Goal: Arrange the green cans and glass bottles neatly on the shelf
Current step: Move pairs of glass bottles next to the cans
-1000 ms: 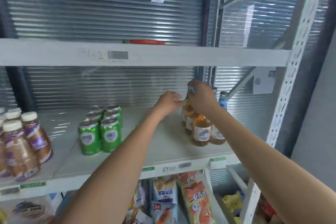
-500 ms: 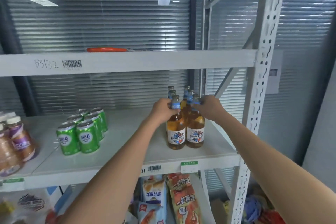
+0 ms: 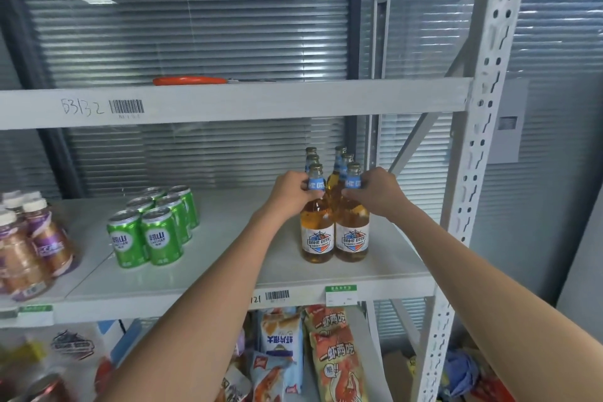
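Note:
Several glass bottles of amber drink with blue neck labels stand in two rows at the right of the middle shelf (image 3: pixel 228 274). My left hand (image 3: pixel 292 191) grips the neck of the front left bottle (image 3: pixel 317 232). My right hand (image 3: pixel 375 191) grips the neck of the front right bottle (image 3: pixel 352 233). The two front bottles stand upright and touch each other. Several green cans (image 3: pixel 153 225) stand in two tidy rows on the same shelf, well to the left of my hands.
Purple-labelled drink bottles (image 3: pixel 29 245) crowd the shelf's left end. An orange-handled tool (image 3: pixel 189 80) lies on the upper shelf. A perforated metal upright (image 3: pixel 470 173) bounds the right side. Snack bags (image 3: pixel 332 352) fill the shelf below.
The view has steadied and drawn back. Both hands came forward from the rear bottles onto the two front bottles' necks, which now stand side by side.

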